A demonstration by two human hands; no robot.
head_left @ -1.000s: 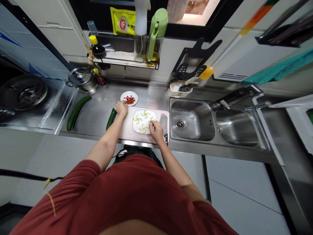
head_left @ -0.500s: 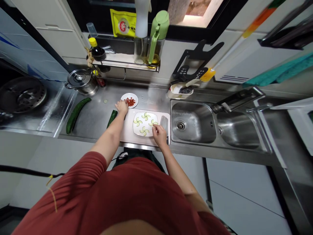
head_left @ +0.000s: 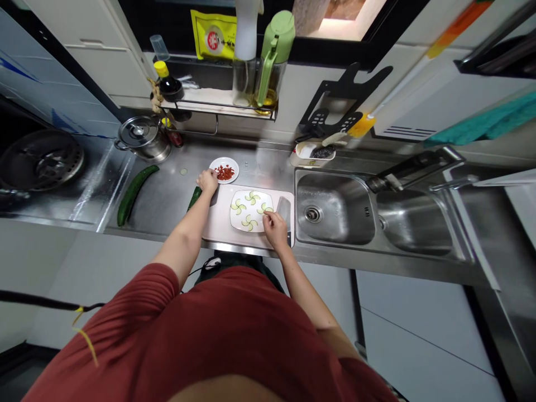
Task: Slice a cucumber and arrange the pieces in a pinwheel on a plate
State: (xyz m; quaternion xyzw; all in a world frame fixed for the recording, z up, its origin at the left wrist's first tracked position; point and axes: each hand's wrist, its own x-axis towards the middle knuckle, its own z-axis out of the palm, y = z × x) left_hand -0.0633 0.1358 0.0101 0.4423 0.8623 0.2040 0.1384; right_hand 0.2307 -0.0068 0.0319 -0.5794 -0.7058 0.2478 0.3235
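My left hand (head_left: 207,181) is closed, its fingertips at the left edge of a small white plate (head_left: 231,177) of red pieces (head_left: 225,172); what it pinches, if anything, is too small to name. My right hand (head_left: 276,229) is pinched at the right edge of a squarish white plate (head_left: 238,224), and its fingertips hide anything between them. Pale green slices (head_left: 252,197) form several pinwheels on that plate, which rests on a light cutting board (head_left: 215,226). A cleaver (head_left: 283,209) lies on the board beside my right hand. Under my left forearm, a dark green cucumber piece (head_left: 194,197) partly shows.
A whole cucumber (head_left: 134,194) lies on the steel counter at left, below a lidded pot (head_left: 144,138). The double sink (head_left: 335,207) is to the right. A shelf (head_left: 209,101) with bottles hangs above; a utensil holder (head_left: 312,158) stands behind the sink.
My left hand has drawn back slightly from the red pieces towards the small plate's left edge. My right hand keeps its place at the squarish plate. The whole view has shifted a little.
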